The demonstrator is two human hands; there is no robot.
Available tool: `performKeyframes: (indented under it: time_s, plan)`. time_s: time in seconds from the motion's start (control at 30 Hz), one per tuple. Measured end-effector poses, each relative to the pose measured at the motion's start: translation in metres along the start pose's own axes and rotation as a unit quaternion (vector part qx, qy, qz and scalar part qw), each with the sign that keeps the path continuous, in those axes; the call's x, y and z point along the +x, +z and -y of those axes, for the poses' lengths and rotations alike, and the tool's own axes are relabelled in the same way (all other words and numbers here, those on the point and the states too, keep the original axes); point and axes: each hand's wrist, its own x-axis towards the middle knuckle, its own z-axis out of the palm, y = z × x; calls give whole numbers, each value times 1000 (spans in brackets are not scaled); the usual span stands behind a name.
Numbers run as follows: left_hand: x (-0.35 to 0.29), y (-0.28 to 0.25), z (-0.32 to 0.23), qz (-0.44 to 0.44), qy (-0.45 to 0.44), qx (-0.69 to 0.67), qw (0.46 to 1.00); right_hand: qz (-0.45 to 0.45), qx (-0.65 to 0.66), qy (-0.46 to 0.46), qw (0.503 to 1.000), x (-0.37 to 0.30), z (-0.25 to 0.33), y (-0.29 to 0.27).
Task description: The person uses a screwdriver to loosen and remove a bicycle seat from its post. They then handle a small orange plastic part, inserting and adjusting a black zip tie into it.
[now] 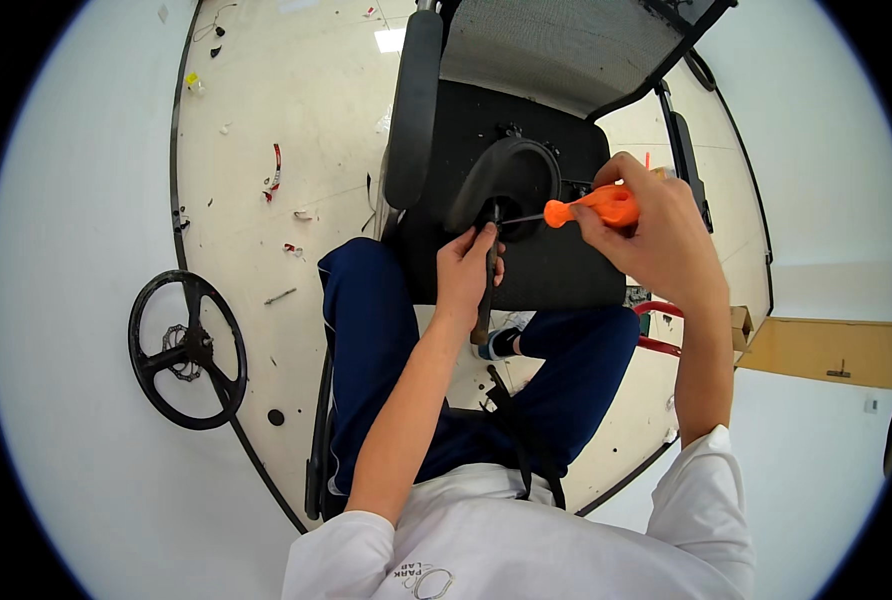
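On the black mesh seat of an office chair (576,275) in front of me lies a black curved part (501,165), arched like a small fender. A dark, narrow bar (484,315) runs down from it toward me. My left hand (461,278) is closed round this bar, thumb near its upper end. My right hand (666,235) grips the orange handle of a screwdriver (614,207), held nearly level. Its thin shaft points left, and the tip meets the dark part beside my left thumb. The exact contact point is too small to make out.
The chair's left armrest (413,120) rises beside the seat, and its mesh backrest (536,55) stands beyond. A black three-spoke wheel (188,350) with a brake disc leans at the left wall. Small scraps, a red strip (276,165) and a thin metal rod (280,297) lie on the floor.
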Motion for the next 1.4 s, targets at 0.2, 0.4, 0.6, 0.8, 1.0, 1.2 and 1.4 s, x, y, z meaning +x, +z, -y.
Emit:
performKeyframes:
  time_s: [0.2, 0.4, 0.6, 0.8, 1.0, 1.2, 1.4]
  plan:
    - [2, 1, 2, -7, -8, 9, 1000, 25, -42, -60, 997, -1, 11, 1]
    - [2, 4, 4, -5, -1, 14, 1000, 90, -37, -124, 987, 2, 13, -6]
    - [2, 3, 0, -7, -14, 3, 1000, 79, -36, -175, 981, 1, 5, -7]
    - [3, -1, -4, -5, -26, -26, 999, 79, -33, -156, 984, -1, 3, -6]
    - [3, -1, 1, -1, -14, -20, 1000, 65, 7, -27, 998, -2, 10, -2]
    - [3, -1, 0, -8, -21, -12, 1000, 95, 55, -73, 991, -12, 10, -17]
    - [3, -1, 2, 0, -24, -8, 1000, 84, 36, -65, 994, -15, 5, -12]
